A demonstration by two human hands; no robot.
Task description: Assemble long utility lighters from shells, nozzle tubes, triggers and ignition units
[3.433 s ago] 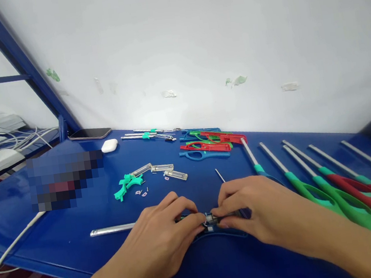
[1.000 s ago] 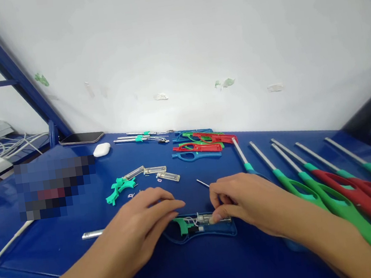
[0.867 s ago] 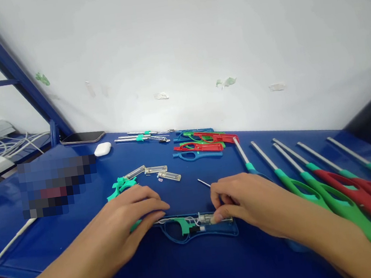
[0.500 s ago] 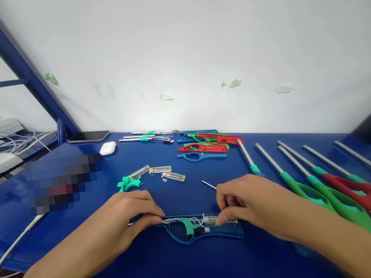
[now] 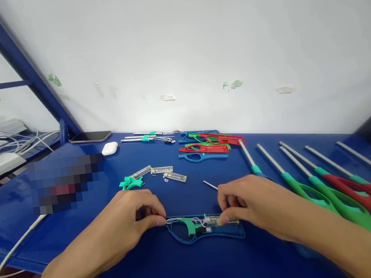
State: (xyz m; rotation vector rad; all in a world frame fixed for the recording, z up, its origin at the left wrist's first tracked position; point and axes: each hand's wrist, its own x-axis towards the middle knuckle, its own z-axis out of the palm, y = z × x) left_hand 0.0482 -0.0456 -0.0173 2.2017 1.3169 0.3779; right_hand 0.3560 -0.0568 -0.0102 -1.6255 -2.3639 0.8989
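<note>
A blue half-shell of a long-nosed lighter lies on the table with its inside up. In it sit white wires, a green trigger, a black-and-white igniter and a clear fuel tank. My left hand is closed, thumb and forefinger pinching the shell's narrow left end where the wires come out; the exact grip is partly hidden. With thumb against fingers, my right hand grips the clear tank at the shell's handle end. A thin metal rod lies just behind my right hand.
Finished lighters stretch along the right. Behind lie coloured shell halves, metal tubes with wires, loose clear tanks and green triggers. A phone, white case and cable are at left.
My left hand has slid slightly right along the shell's narrow end. My right hand keeps its hold on the tank. The view has shifted a little.
</note>
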